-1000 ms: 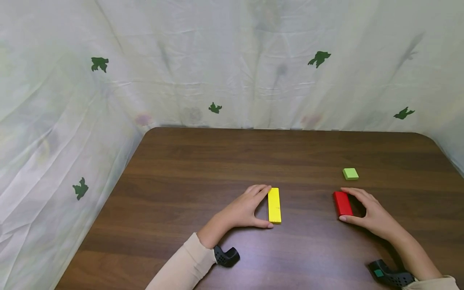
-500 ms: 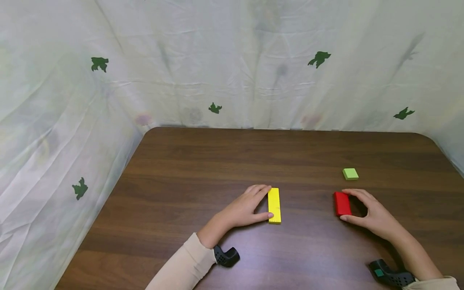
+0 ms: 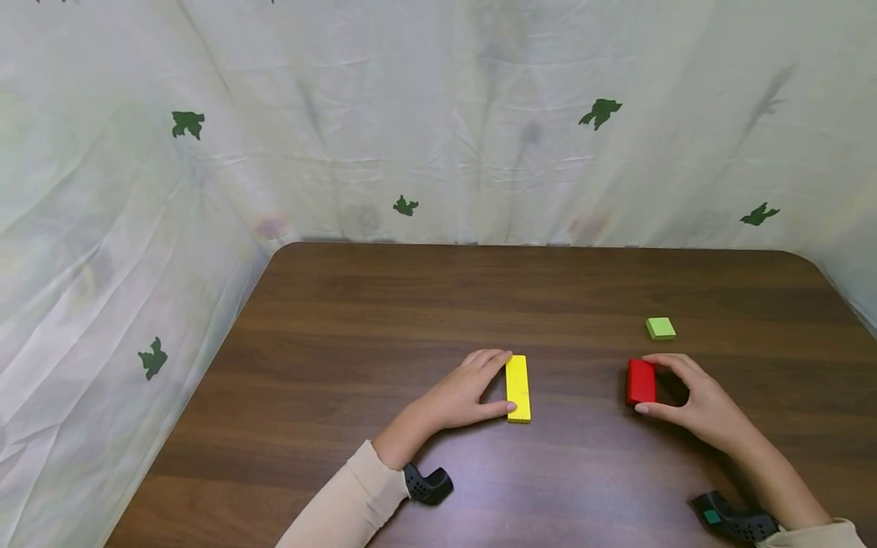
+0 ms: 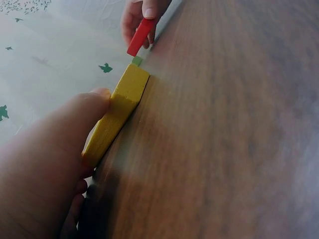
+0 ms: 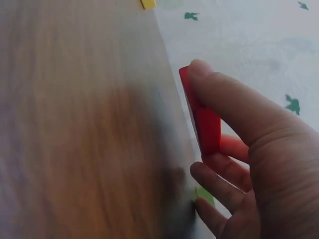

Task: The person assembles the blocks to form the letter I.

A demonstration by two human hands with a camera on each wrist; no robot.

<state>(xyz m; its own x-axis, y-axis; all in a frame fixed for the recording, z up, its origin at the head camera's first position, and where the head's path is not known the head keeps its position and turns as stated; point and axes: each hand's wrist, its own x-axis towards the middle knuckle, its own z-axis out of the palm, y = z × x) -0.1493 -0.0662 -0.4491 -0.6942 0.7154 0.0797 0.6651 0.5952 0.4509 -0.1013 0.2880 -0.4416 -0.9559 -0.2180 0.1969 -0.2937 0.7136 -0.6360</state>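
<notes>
A flat yellow block [image 3: 518, 384] lies lengthwise near the middle of the brown table. My left hand [image 3: 460, 394] holds it from the left, fingertips at its far corner and thumb near its close end. The left wrist view shows that thumb [image 4: 92, 107] pressed against the yellow block's side. To the right, my right hand [image 3: 706, 399] pinches a red block [image 3: 641, 380] between thumb and fingers. In the left wrist view this red block [image 4: 140, 37] appears tilted, held above the tabletop. Behind it sits a small light-green block [image 3: 661, 329], touched by neither hand.
The table [image 3: 411, 297] is wood-patterned with rounded far corners. A pale cloth [image 3: 438, 114] with dark green leaf shapes hangs behind it and along its left side. Black wrist devices [image 3: 428, 485] are worn on both forearms.
My right hand has lifted the red block and shifted slightly left with it. My left thumb has moved from beyond the yellow block's near end onto the block.
</notes>
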